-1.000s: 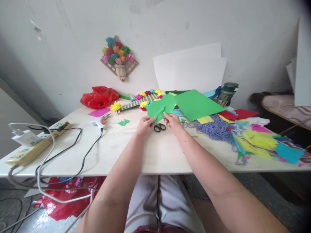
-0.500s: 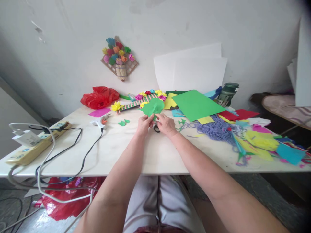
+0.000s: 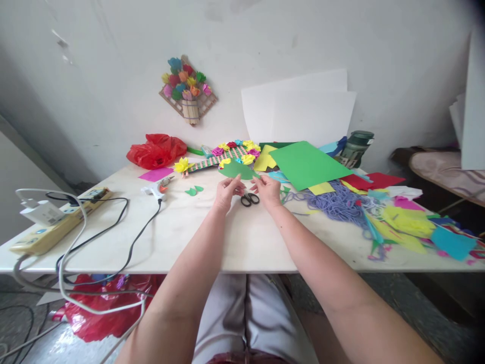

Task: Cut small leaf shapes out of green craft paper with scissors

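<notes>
Between both hands stretches a piece of green paper (image 3: 238, 170) with a cut outline. My left hand (image 3: 228, 191) pinches its near left edge, and my right hand (image 3: 267, 189) pinches its near right edge. Under the paper, on the table, lies a pair of scissors (image 3: 250, 199); the black handles show and the blades are mostly hidden. Two small green paper leaves (image 3: 194, 191) lie left of my left hand. Just behind the paper rests a woven strip (image 3: 215, 161) decorated with colourful paper flowers.
A glue gun (image 3: 154, 190) and a power strip (image 3: 60, 222) with cables lie on the left. Behind them is a red plastic bag (image 3: 156, 151). To the right are a large green sheet (image 3: 308, 166), purple yarn (image 3: 335, 205), paper scraps (image 3: 407, 222) and a dark green bottle (image 3: 356, 149).
My hands have moved apart, and the right one now grips the paper's right edge. The paper is spread wider and lies flatter. More of the scissors' handles show.
</notes>
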`<state>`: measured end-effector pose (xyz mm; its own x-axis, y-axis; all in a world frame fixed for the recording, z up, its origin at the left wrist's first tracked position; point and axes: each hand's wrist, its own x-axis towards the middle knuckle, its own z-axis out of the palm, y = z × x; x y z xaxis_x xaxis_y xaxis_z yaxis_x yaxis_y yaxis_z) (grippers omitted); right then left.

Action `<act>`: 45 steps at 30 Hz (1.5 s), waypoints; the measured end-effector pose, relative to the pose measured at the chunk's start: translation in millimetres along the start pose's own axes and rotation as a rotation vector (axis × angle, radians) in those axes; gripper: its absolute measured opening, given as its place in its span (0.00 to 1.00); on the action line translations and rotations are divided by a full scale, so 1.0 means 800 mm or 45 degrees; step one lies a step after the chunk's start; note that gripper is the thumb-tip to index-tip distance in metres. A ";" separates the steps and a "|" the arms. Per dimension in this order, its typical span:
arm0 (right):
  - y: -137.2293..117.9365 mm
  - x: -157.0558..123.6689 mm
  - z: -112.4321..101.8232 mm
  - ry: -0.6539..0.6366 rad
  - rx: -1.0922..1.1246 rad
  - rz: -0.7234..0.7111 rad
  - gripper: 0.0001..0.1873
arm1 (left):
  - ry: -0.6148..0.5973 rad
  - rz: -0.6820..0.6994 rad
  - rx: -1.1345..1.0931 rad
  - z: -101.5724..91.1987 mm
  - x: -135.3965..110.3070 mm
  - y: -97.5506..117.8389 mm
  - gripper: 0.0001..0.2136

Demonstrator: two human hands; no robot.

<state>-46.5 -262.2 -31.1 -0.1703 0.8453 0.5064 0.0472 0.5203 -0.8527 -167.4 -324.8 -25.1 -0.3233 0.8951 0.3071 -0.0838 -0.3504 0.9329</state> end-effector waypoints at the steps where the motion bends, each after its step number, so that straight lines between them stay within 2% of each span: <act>1: -0.001 0.002 0.000 0.031 0.175 0.102 0.11 | -0.026 -0.020 0.045 0.000 0.000 -0.001 0.20; 4: -0.006 0.004 -0.002 0.076 0.588 0.259 0.10 | -0.144 -0.087 0.116 0.002 -0.001 -0.004 0.20; 6: -0.010 0.003 -0.003 -0.001 0.735 0.331 0.09 | -0.208 -0.122 0.068 0.003 -0.001 -0.006 0.20; 8: -0.012 0.000 -0.004 -0.147 0.799 0.410 0.09 | -0.231 -0.144 -0.030 0.003 -0.001 -0.008 0.20; 11: -0.010 -0.004 -0.003 -0.336 0.821 0.486 0.10 | -0.172 -0.145 -0.170 0.001 0.000 -0.011 0.20; 13: -0.006 -0.006 -0.001 -0.402 0.804 0.505 0.11 | -0.109 -0.142 -0.212 -0.001 0.002 -0.013 0.18; 20: -0.004 -0.006 -0.002 -0.310 0.664 0.523 0.16 | 0.049 -0.173 -0.106 -0.004 0.005 -0.011 0.16; 24: -0.006 -0.006 -0.003 -0.262 0.611 0.486 0.20 | 0.006 -0.200 -0.085 -0.001 0.004 -0.011 0.16; 27: -0.003 -0.006 -0.001 -0.298 0.542 0.431 0.20 | 0.027 -0.171 -0.103 -0.001 0.004 -0.012 0.15; 30: 0.006 -0.007 0.002 -0.382 0.258 0.311 0.17 | 0.122 -0.136 -0.160 -0.005 0.007 -0.013 0.15; 34: 0.008 -0.008 0.003 -0.353 -0.598 0.002 0.06 | 0.210 -0.134 -0.213 -0.012 0.010 -0.014 0.15; 37: -0.002 -0.011 -0.002 -0.464 -1.108 -0.162 0.11 | 0.254 -0.133 -0.248 -0.016 0.011 -0.013 0.15; 40: -0.016 -0.016 -0.005 -0.686 -1.372 -0.190 0.16 | 0.278 -0.138 -0.289 -0.019 0.012 -0.014 0.13; 45: -0.033 -0.022 -0.004 -0.767 -1.552 -0.221 0.17 | 0.266 -0.174 -0.354 -0.024 0.015 -0.017 0.09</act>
<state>-41.5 -290.3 -16.8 -0.6457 0.7387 0.1931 0.7561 0.6539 0.0266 -187.9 -314.7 -37.8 -0.4745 0.8732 0.1116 -0.3832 -0.3190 0.8668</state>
